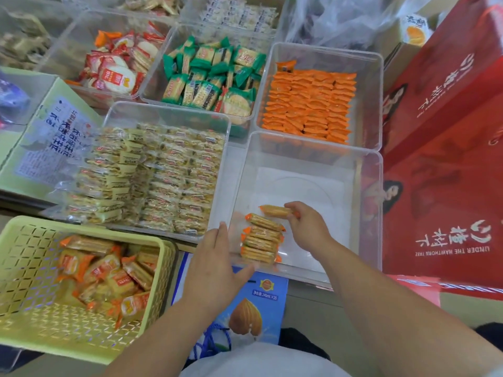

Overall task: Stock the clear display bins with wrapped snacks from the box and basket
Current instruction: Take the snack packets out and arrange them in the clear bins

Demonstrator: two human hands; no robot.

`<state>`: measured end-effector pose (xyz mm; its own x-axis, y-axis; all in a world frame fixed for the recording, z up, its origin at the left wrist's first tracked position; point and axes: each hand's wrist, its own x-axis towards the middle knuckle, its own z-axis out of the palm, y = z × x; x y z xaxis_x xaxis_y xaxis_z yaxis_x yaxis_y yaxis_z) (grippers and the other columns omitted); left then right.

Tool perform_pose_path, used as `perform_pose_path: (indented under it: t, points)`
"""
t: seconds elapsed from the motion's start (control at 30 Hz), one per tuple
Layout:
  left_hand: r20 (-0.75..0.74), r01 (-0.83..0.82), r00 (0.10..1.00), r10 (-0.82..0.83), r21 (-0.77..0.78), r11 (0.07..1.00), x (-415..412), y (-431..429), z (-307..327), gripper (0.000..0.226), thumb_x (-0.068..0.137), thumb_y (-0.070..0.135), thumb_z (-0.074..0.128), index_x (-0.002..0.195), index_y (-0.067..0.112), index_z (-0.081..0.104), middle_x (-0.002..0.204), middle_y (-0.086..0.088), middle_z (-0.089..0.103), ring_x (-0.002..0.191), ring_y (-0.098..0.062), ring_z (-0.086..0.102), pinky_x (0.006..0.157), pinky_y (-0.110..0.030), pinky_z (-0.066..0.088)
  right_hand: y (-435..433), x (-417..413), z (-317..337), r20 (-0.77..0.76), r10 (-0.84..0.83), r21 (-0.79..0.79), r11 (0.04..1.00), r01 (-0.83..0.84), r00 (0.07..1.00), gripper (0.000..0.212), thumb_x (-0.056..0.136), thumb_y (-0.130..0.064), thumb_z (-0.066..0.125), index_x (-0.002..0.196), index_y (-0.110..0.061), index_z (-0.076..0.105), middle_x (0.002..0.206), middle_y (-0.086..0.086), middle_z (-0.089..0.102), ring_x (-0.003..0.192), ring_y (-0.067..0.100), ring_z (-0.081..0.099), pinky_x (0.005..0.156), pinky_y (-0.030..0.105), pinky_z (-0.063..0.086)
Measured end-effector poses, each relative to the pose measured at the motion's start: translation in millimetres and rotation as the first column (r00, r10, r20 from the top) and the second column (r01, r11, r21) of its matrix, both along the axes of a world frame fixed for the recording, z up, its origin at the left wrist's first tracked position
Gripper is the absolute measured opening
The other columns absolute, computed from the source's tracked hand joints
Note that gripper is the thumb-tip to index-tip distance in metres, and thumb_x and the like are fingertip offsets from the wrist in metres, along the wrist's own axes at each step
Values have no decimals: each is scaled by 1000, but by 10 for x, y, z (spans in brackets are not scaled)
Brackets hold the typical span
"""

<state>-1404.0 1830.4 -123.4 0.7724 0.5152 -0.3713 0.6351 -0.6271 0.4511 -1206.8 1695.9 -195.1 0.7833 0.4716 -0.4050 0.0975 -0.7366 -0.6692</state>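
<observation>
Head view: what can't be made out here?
- Green perforated plastic basket: left side cut off by the frame edge; lower packs buried under upper ones.
- Orange-ended wrapped cracker pack: right end hidden by the right hand gripping it.
- Near-empty clear plastic bin: near-left corner covered by the left hand.
- Back-row clear bins: contents blurred, labels unreadable.

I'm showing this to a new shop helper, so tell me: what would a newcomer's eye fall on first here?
Probably the orange wrapped snacks, tightly packed in the upper-right bin, and the tall red gift packages along the right edge. Next comes the nearly bare clear bin in front. There the right hand pinches a cracker pack beyond a short row of packs, while the left hand lies open at its near-left corner.
</observation>
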Motion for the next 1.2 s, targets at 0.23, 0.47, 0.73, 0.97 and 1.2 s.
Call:
perform_pose_path:
  t: [0.23, 0.47, 0.73, 0.97, 1.2]
  points:
    - [-37, 21, 999, -21, -19, 1000, -7, 30, -35, 113, 86, 71, 64, 165, 17, 4, 163, -1, 29, 150, -20, 29, 114, -34, 38, 327, -30, -174, -80, 206, -285, 933, -220, 975, 44, 102, -18, 33, 138, -34, 53, 123, 8, 42, 113, 34, 48, 83, 34, 40]
    - [-19, -22, 1000, 21, -92, 995, -21, 13, -46, 113, 86, 68, 66, 165, 21, 0, 166, 2, 24, 150, -17, 32, 110, -34, 41, 420, -175, -97, -199, 315, -328, 871, -366, 928, 55, 104, -23, 41, 156, -27, 24, 145, 15, 27, 116, 34, 52, 90, 35, 45]
    - [146, 84, 986, -79, -24, 996, -154, 40, 216, 87, 95, 59, 61, 163, 22, 22, 160, 3, 31, 146, -18, 32, 114, -32, 35, 387, -282, 222, -138, 368, -497, 777, -385, 920, 73, 99, -57, 45, 160, -37, 10, 168, 4, 8, 147, 36, 23, 112, 50, 34]
    - [428, 88, 891, -152, 165, 982, -881, 735, 598, 28, 90, 34, 66, 108, 13, 71, 109, 1, 63, 104, -14, 54, 92, -11, 33, 439, -915, 731, 170, 329, -321, 910, -264, 929, 53, 95, -44, 57, 144, -27, 49, 152, 5, 40, 135, 33, 39, 106, 43, 38]
    - [11, 58, 998, -61, 188, 980, -1581, 2085, 331, 51, 86, 43, 78, 128, 17, 65, 123, -4, 61, 120, -29, 56, 101, -42, 47, 824, -2185, 1097, 382, 225, 28, 967, -255, 896, 34, 92, -35, 70, 123, -22, 69, 126, -3, 58, 120, 20, 51, 98, 27, 38]
